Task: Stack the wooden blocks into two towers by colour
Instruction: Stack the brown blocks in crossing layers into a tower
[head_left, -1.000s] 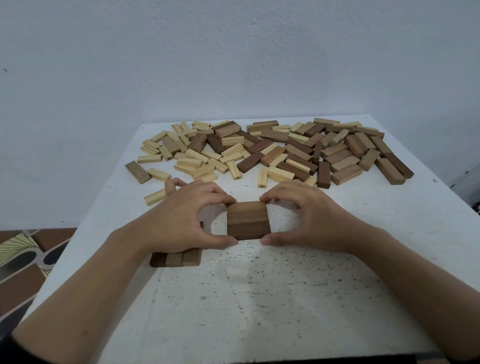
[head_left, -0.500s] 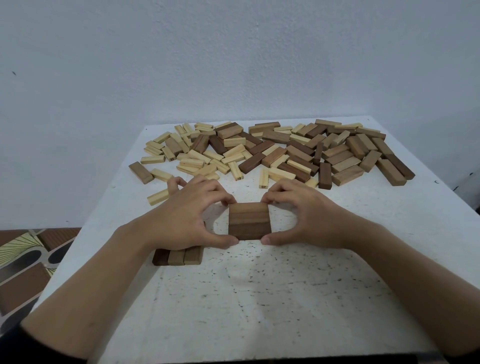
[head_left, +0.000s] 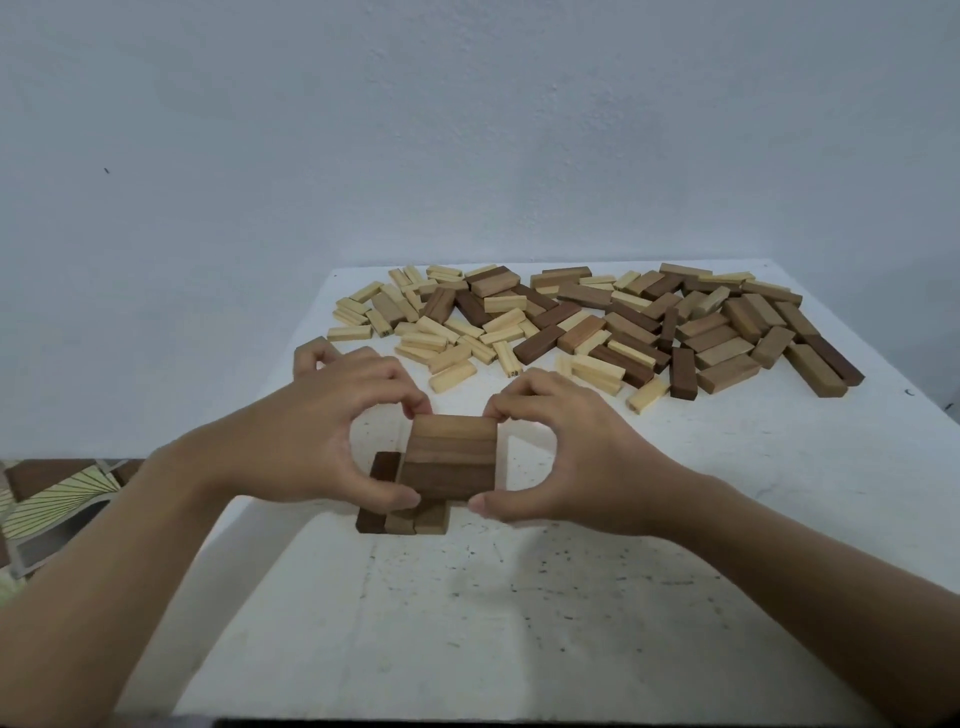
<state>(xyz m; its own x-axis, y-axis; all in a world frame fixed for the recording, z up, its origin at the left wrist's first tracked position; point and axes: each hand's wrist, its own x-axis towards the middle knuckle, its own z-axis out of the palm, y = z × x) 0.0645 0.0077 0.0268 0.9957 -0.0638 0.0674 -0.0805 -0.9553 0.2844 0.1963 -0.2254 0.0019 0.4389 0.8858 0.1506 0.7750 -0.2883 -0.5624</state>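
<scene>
L hand (head_left: 322, 441) + R hand (head_left: 566, 457) pinch brown layer (head_left: 449, 457) over base layer (head_left: 402, 522), table (head_left: 519, 623) left edge; far-edge pile (head_left: 597, 327) unsorted, nothing pale stacked

The held brown layer (head_left: 449, 457) and the left hand (head_left: 324, 436) hide most of the lower brown layer (head_left: 402, 524). The right edge of the worktop (head_left: 519, 623) is cut off.

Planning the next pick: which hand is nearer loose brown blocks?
Probably the right hand: most loose brown blocks lie on its side, pale blocks beyond the left hand. Both hold the brown layer.
</scene>
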